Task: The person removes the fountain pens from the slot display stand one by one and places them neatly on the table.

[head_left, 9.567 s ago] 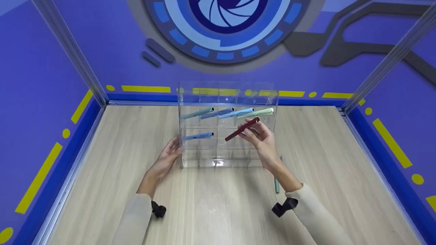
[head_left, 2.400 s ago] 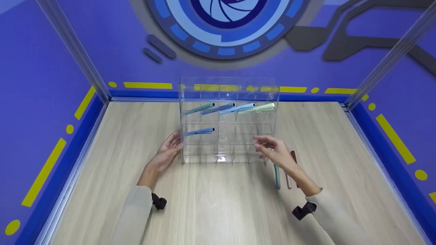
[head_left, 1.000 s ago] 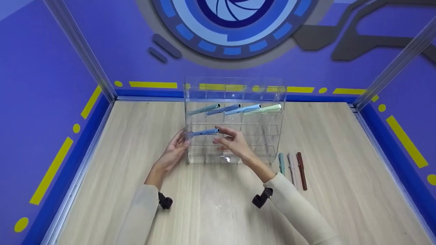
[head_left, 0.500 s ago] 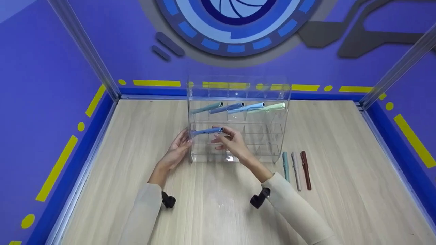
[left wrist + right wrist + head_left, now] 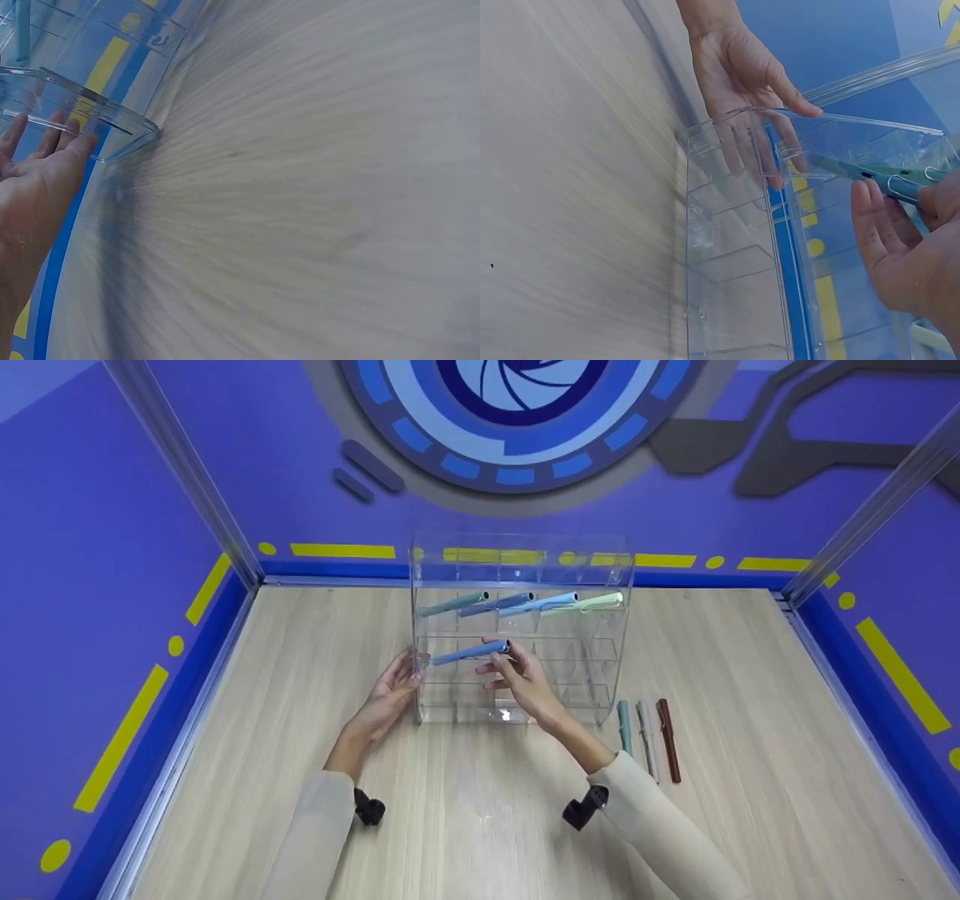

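Note:
In the head view, a clear acrylic pen rack (image 5: 559, 690) stands on the table. My left hand (image 5: 390, 690) rests against its left side, fingers fairly straight along the outer wall; in the left wrist view the fingers of the left hand (image 5: 45, 165) lie at the clear panel. My right hand (image 5: 529, 682) pinches a blue pen (image 5: 469, 651) near its capped end, between thumb and fingers. The pen tilts up to the right at the rack's middle tier, its far end pointing left. In the right wrist view the blue pen (image 5: 900, 187) shows its wire clip.
Higher in the rack lie a teal pen (image 5: 456, 604), a darker blue pen (image 5: 499, 604), a light blue pen (image 5: 540, 604) and a pale green pen (image 5: 600, 601). On the table to the right lie a green pen (image 5: 624, 724), a silvery pen (image 5: 648, 742) and a dark red pen (image 5: 668, 742).
The red pen, held in my right hand earlier, now lies on the table at right. My right hand has moved left, taken the blue pen and shifted it slightly right. The left hand stays at the rack.

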### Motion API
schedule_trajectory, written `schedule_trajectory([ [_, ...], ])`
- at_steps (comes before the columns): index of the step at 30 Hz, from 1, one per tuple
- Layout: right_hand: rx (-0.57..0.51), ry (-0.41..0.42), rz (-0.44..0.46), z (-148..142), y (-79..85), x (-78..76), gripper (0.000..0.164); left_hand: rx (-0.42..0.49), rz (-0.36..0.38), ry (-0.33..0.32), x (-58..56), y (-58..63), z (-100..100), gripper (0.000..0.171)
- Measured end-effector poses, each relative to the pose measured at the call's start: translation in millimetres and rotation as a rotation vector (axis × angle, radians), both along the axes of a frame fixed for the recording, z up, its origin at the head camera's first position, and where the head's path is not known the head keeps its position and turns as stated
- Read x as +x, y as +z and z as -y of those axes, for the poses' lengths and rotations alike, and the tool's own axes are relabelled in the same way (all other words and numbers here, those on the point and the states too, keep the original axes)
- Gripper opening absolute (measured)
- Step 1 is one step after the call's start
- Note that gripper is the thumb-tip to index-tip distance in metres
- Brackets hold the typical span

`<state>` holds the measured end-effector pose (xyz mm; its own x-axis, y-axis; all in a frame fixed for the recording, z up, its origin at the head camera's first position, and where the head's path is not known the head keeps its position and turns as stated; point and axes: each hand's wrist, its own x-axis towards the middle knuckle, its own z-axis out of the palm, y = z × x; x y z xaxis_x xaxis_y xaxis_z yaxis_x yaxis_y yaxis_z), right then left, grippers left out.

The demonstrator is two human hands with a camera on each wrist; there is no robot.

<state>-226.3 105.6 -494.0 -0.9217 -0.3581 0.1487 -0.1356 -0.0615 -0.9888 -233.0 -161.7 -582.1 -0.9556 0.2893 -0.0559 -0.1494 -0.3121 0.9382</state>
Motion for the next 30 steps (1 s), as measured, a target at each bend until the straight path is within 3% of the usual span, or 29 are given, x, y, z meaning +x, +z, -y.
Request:
schedule_trajectory([
  [8,-0.04,-0.058,-0.042,-8.4,3.9,4.1,0.036,-0.002,-0.001,-0.014,-0.1,-1.7,-1.4,0.071],
  [18,-0.168,-0.114,-0.072,-26.0,19.2,4.5,0.032,-0.008,-0.007,-0.021,-1.9,1.0,3.8,0.072],
  [30,-0.122,-0.189,-0.028,-58.5,23.7,13.6,0.041,0.004,-0.011,-0.023,0.8,1.7,1.7,0.071],
])
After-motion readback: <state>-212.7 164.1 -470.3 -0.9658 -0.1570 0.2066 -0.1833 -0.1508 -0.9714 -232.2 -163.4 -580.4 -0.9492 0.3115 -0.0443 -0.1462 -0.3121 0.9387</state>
